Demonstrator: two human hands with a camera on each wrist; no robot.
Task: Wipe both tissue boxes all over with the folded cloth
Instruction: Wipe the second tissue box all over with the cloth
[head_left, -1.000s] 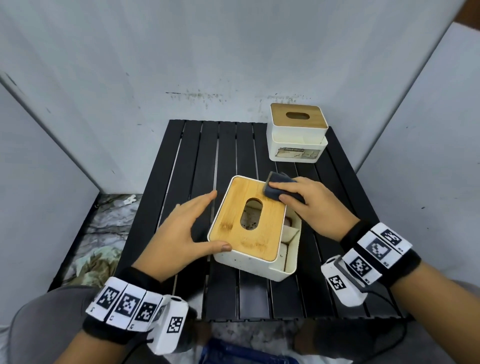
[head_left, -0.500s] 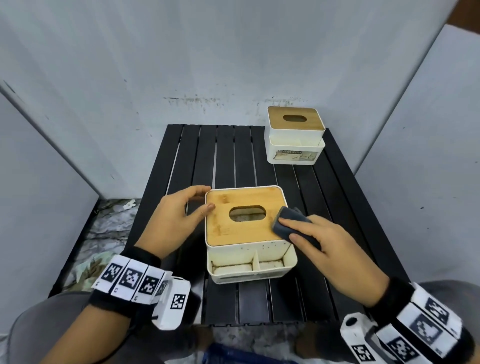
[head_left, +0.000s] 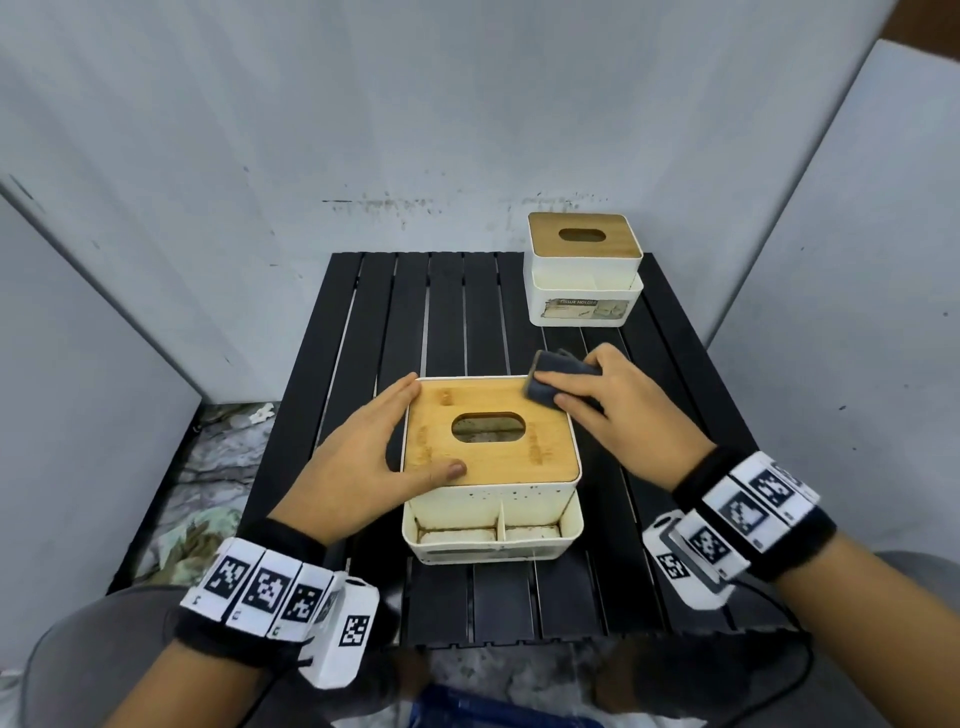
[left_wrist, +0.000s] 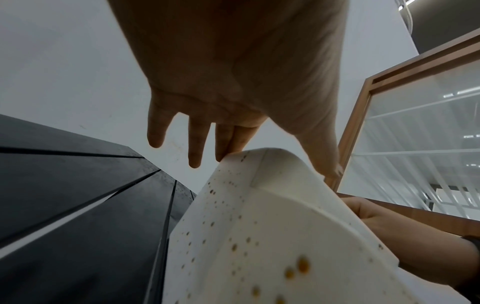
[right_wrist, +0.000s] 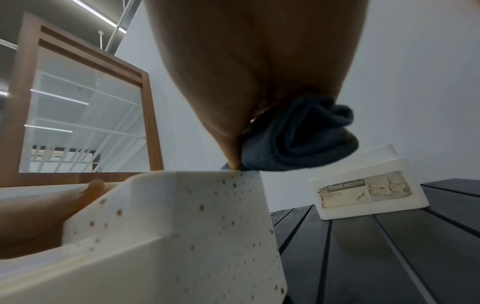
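Right hand fingers pinch the folded cloth on the near tissue box lid's far corner, left hand fingers spread steadying it, front compartments look empty.

We see a near tissue box of matt white plastic, speckled with brown spots, under a smooth, pale wooden lid. The dark cloth looks soft and fuzzy. The far box carries a worn paper label. The table has matt black slats.
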